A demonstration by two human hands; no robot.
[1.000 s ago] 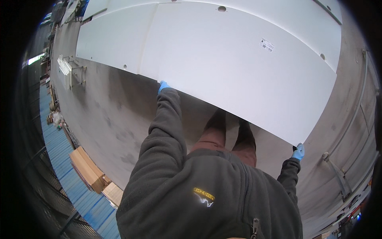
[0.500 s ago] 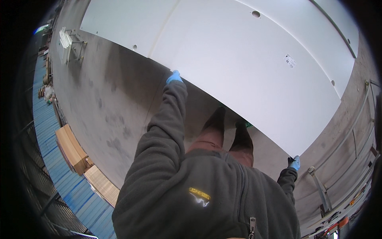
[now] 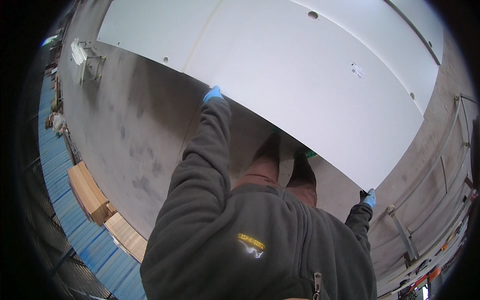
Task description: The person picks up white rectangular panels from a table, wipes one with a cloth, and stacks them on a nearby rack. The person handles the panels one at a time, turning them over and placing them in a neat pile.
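Note:
A large white panel (image 3: 300, 95) spans the upper middle, with a small printed label (image 3: 357, 70) on its face and round holes near its edges. My left hand (image 3: 213, 94), in a blue glove, is closed on the panel's near edge. At the near right corner my right hand (image 3: 369, 198), also blue-gloved, grips the same panel. Something small and black (image 3: 363, 195) shows beside the right fingers; I cannot make out what it is. The fingers under the panel are hidden.
More white panels (image 3: 360, 22) lie beyond the held one. A metal frame (image 3: 440, 145) stands at the right. To the left are a rack with white pieces (image 3: 82, 57), stacked brown boards (image 3: 86, 190) and a blue slatted strip (image 3: 60, 175). Grey floor (image 3: 130, 125) lies between.
The panel and both hands have shifted slightly left and up in the view, along with much of the surroundings. Both hands keep their hold on the panel.

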